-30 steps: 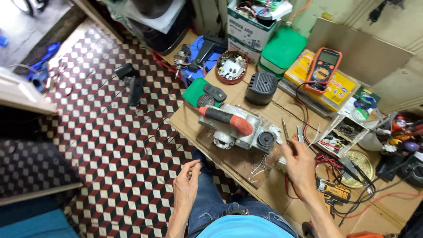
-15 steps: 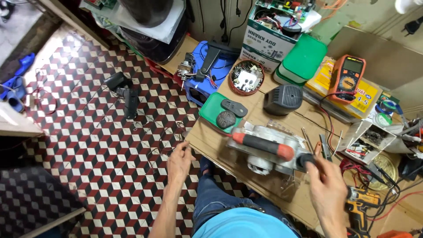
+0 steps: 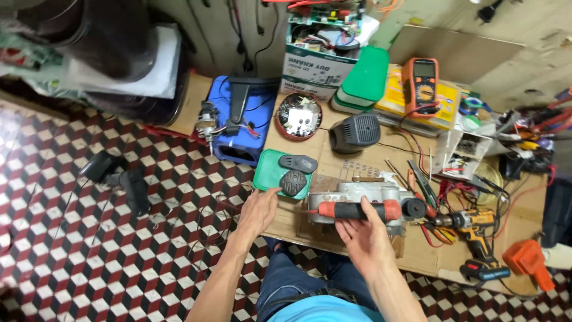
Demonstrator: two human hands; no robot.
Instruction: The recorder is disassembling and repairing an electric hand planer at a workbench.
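Two hands at the power tool on a crowded bench

Both hands are in, low at the front edge of the cardboard-covered bench [image 3: 357, 164]. His right hand [image 3: 363, 235] is spread open under the red and black handle of the grey power tool [image 3: 363, 203], fingers touching the grip but not closed round it. The tool lies on its side, near the front edge, just right of centre. Left hand [image 3: 257, 210] is loose and open too, fingertips resting at the lower edge of the green tray [image 3: 268, 173], which sits at the bench's left corner carrying two dark moulded covers [image 3: 295, 173].

Behind that, a round red-rimmed dish [image 3: 300, 115] of small parts, and a dark grey vented housing [image 3: 356, 132] beside it. At the back, a white carton with green print [image 3: 316, 67] is stuffed with circuit boards, and a green lidded box [image 3: 363, 77] leans against it. To its right, an orange multimeter [image 3: 420, 83] lies on a flat yellow package [image 3: 450, 107]. A small white compartment box [image 3: 462, 155] sits further right. A yellow cordless drill [image 3: 471, 229] lies at the front right, near an orange casing [image 3: 527, 262]. Down on the chequered floor [image 3: 89, 238], a blue case [image 3: 241, 128] stands against the bench
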